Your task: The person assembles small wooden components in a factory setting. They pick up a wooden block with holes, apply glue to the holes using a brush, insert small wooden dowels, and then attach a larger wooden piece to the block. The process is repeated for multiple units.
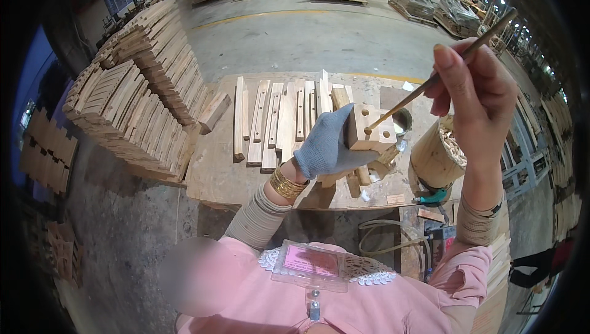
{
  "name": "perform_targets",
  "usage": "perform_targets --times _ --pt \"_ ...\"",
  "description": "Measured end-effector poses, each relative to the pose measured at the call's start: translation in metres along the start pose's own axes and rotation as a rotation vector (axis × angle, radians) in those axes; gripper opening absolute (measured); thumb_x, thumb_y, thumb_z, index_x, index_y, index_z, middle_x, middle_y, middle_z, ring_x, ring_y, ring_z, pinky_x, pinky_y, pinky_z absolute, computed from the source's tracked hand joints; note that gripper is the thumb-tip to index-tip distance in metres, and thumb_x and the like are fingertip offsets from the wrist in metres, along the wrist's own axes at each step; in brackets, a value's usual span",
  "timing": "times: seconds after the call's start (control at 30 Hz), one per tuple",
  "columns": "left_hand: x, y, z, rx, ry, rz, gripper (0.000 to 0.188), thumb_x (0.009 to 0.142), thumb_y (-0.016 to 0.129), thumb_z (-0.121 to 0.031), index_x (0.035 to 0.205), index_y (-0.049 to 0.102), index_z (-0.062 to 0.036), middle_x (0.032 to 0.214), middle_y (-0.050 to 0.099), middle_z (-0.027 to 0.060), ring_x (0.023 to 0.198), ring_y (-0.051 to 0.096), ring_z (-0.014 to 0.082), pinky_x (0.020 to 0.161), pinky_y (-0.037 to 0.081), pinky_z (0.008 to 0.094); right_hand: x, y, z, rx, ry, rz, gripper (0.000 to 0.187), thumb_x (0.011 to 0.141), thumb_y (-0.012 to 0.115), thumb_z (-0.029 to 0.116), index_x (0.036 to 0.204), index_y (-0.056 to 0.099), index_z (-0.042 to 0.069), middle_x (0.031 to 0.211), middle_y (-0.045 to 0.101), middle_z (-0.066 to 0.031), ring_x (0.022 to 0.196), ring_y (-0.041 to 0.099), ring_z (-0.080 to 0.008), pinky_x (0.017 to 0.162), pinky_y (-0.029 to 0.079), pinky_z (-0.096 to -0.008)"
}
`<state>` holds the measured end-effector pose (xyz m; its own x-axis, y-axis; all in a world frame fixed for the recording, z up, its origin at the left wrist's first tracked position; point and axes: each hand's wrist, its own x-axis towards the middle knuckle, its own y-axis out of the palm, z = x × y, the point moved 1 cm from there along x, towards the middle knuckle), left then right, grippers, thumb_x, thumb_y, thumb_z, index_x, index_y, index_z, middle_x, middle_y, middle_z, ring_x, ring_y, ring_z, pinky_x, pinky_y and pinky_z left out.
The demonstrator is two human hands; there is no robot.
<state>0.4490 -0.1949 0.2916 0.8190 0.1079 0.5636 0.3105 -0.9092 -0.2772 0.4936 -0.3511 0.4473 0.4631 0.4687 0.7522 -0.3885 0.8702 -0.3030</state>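
My left hand (pixel 329 145), in a grey knitted glove, is closed around a pale wooden block (pixel 361 138) with several round holes in the face turned toward me. My bare right hand (pixel 480 91) pinches a long thin wooden stick (pixel 421 90), which slants down to the left. Its tip meets the block at one of the holes; how deep it goes I cannot tell. Beyond the block stands a round pot (pixel 402 119), partly hidden. Right of it is a wooden tub (pixel 430 157) filled with short dowels (pixel 452 148).
Several wooden slats (pixel 258 122), some with holes, lie across the worktable (pixel 212 177). Tall stacks of wooden parts (pixel 147 70) stand at the left. A teal-handled tool (pixel 433 197) lies at the table's near edge, above a looped hose (pixel 375 235).
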Motion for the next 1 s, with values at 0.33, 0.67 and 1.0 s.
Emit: perform_targets --times 0.33,0.67,1.0 --pt "0.003 -0.002 -0.008 0.0 0.033 0.011 0.056 0.062 0.079 -0.022 0.105 0.053 0.0018 0.087 0.065 0.0157 0.078 0.066 0.023 0.071 0.052 0.0316 0.005 0.012 0.001 -0.139 -0.152 0.231 0.015 0.086 0.061 0.01 0.083 0.06 -0.005 0.058 0.057 -0.0025 0.046 0.049 -0.0029 0.039 0.035 -0.0157" --pt "0.003 -0.002 -0.002 -0.014 0.04 0.002 0.054 0.062 0.079 -0.021 0.103 0.053 0.0018 0.087 0.065 0.0151 0.078 0.065 0.0194 0.07 0.051 0.0308 0.007 0.008 0.007 -0.181 -0.228 0.202 0.017 0.086 0.06 0.012 0.085 0.06 -0.005 0.057 0.056 -0.0023 0.046 0.051 -0.004 0.039 0.037 -0.0158" --pt "0.004 -0.007 -0.006 -0.003 0.008 0.015 0.054 0.066 0.077 -0.019 0.11 0.052 -0.0001 0.1 0.064 0.0091 0.088 0.061 0.0144 0.078 0.049 0.0294 0.013 -0.028 -0.022 0.015 -0.07 -0.187 0.02 0.089 0.058 0.019 0.084 0.061 0.0 0.06 0.058 -0.0037 0.044 0.05 -0.0054 0.039 0.035 -0.0172"
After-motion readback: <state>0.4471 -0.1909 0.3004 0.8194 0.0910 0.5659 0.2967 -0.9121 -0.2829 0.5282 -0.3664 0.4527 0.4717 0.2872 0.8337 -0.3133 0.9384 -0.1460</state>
